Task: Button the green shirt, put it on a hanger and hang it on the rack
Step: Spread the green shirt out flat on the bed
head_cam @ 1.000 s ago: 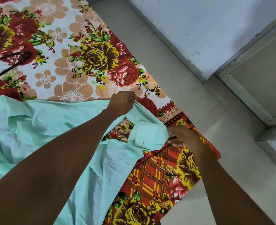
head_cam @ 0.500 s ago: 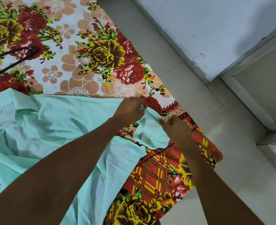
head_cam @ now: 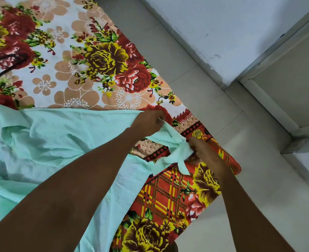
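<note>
On a floral bedsheet [head_cam: 102, 59], a green shirt [head_cam: 59, 142] lies spread.
Left hand [head_cam: 150, 122] and right hand [head_cam: 202, 153] pinch its sleeve end; smoothing it flat should ease buttoning.

Shirt [head_cam: 62, 142] – thin matt cloth (creased); floor [head_cam: 213, 110] – smooth tile.

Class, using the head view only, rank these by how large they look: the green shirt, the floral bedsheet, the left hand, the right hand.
1. floral bedsheet
2. green shirt
3. left hand and right hand: too alike to rank.
</note>
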